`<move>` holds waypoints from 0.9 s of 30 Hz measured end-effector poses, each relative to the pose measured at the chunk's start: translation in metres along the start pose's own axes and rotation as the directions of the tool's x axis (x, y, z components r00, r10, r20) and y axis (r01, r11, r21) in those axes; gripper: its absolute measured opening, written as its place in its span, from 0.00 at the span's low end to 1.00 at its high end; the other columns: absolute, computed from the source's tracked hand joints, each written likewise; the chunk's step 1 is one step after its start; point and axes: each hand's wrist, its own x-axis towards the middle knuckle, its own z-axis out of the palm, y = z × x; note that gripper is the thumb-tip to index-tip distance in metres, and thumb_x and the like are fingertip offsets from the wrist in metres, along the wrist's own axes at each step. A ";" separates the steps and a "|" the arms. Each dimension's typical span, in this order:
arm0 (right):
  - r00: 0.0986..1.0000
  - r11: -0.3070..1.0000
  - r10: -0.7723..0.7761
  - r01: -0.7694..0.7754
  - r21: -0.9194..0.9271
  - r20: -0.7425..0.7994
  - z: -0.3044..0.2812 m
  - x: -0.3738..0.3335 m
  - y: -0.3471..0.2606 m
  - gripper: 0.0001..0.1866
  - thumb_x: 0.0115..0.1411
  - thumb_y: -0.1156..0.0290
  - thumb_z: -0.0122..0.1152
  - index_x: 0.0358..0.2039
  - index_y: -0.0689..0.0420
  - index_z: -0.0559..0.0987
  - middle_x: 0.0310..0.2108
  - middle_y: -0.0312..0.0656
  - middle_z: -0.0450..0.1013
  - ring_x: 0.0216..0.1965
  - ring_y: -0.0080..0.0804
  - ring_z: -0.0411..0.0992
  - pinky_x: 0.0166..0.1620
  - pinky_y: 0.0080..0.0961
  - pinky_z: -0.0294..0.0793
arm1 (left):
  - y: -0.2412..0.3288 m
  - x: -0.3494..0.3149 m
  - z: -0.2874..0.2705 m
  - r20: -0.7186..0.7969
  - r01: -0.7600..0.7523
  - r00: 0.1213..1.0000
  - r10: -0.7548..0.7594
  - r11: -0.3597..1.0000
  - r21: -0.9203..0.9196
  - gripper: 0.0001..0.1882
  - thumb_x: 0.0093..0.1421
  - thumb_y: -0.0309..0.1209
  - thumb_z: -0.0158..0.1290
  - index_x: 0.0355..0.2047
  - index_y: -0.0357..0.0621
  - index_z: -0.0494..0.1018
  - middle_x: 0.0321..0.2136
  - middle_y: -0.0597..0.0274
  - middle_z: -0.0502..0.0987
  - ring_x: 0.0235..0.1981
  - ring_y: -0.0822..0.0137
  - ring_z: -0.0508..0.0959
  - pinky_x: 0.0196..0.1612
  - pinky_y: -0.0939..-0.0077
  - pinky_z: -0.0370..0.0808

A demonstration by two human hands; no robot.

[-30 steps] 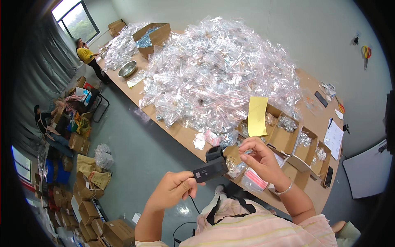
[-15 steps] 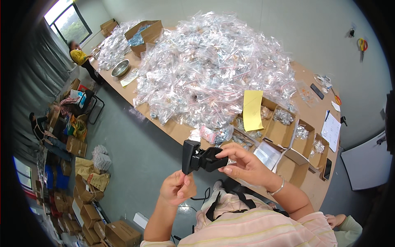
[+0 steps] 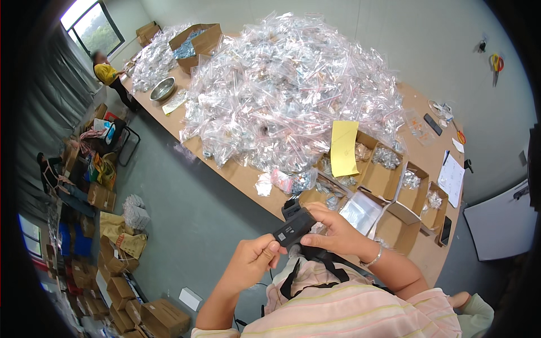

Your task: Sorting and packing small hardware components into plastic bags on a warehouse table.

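Note:
Between my hands, in front of my chest, is a small black device, box-shaped with a clip-like part at its far end. Small pale markings show on the flat face turned up. My left hand pinches its lower left end between thumb and fingers. On the other end, my right hand is closed, its thumb along the near side and its fingers over the far side. What lies under the device is hidden. A black strap crosses my striped shirt just below.
A long table bears a big heap of clear plastic bags. Open cardboard trays with small bagged parts and a yellow paper lie to the right. Cardboard boxes stand lower left. Another person stands far left.
Both hands have turned the black device over, so its flat marked face now shows and its clip part points away. The device and my left hand have shifted right.

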 end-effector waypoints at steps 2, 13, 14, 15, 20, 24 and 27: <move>0.999 0.999 -0.028 0.028 -0.038 -0.016 0.004 -0.006 0.008 0.25 0.55 0.57 0.72 0.47 0.58 0.77 0.51 0.43 0.71 0.58 0.43 0.64 0.61 0.38 0.61 | 0.008 -0.003 0.003 -0.031 -0.033 0.999 0.037 0.993 0.114 0.20 0.72 0.40 0.45 0.31 0.37 0.75 0.17 0.68 0.72 0.19 0.76 0.70 0.23 0.77 0.67; 0.988 0.939 -0.106 0.063 -0.338 -0.111 0.013 -0.019 0.000 0.25 0.53 0.57 0.74 0.44 0.59 0.77 0.41 0.42 0.76 0.45 0.41 0.71 0.52 0.36 0.66 | -0.017 0.012 0.002 -0.129 -0.057 0.991 0.030 0.976 -0.209 0.19 0.73 0.40 0.45 0.32 0.39 0.76 0.19 0.72 0.71 0.20 0.81 0.67 0.24 0.84 0.65; 0.992 0.911 -0.083 0.035 -0.410 -0.099 0.014 -0.019 -0.006 0.24 0.53 0.56 0.74 0.43 0.59 0.77 0.39 0.41 0.76 0.41 0.40 0.71 0.50 0.34 0.66 | -0.022 0.014 0.002 -0.129 -0.055 0.991 0.028 0.976 -0.209 0.19 0.73 0.40 0.45 0.32 0.39 0.76 0.19 0.72 0.71 0.20 0.81 0.67 0.24 0.84 0.65; 0.994 0.876 -0.058 0.006 -0.482 -0.093 0.015 -0.020 -0.009 0.24 0.53 0.55 0.74 0.41 0.59 0.78 0.36 0.41 0.76 0.37 0.38 0.71 0.47 0.33 0.67 | -0.026 0.017 0.000 -0.162 -0.037 0.987 -0.005 0.965 -0.258 0.19 0.73 0.40 0.44 0.32 0.40 0.76 0.20 0.72 0.70 0.21 0.81 0.67 0.24 0.85 0.64; 0.964 0.942 0.238 -0.258 -0.214 -0.117 0.015 -0.016 -0.010 0.19 0.57 0.58 0.71 0.38 0.61 0.79 0.31 0.42 0.78 0.33 0.29 0.75 0.41 0.26 0.73 | -0.034 0.023 0.004 -0.221 0.024 0.973 -0.073 0.975 -0.220 0.16 0.72 0.38 0.46 0.34 0.38 0.75 0.20 0.74 0.69 0.23 0.81 0.67 0.24 0.84 0.62; 0.850 0.849 0.525 -0.519 0.096 -0.046 0.013 -0.012 -0.010 0.16 0.60 0.61 0.69 0.37 0.62 0.80 0.30 0.40 0.80 0.31 0.20 0.78 0.34 0.17 0.75 | -0.032 0.023 0.014 -0.339 0.011 0.939 0.055 0.982 0.189 0.09 0.67 0.32 0.53 0.34 0.38 0.74 0.23 0.67 0.71 0.25 0.72 0.72 0.28 0.76 0.67; 0.855 0.812 0.518 -0.496 0.309 0.011 0.011 -0.010 0.007 0.15 0.61 0.65 0.68 0.42 0.63 0.79 0.34 0.38 0.81 0.37 0.19 0.78 0.40 0.18 0.76 | -0.027 0.022 0.028 -0.411 -0.057 0.847 0.336 0.827 0.559 0.07 0.61 0.28 0.58 0.36 0.39 0.74 0.31 0.59 0.74 0.32 0.60 0.75 0.35 0.67 0.72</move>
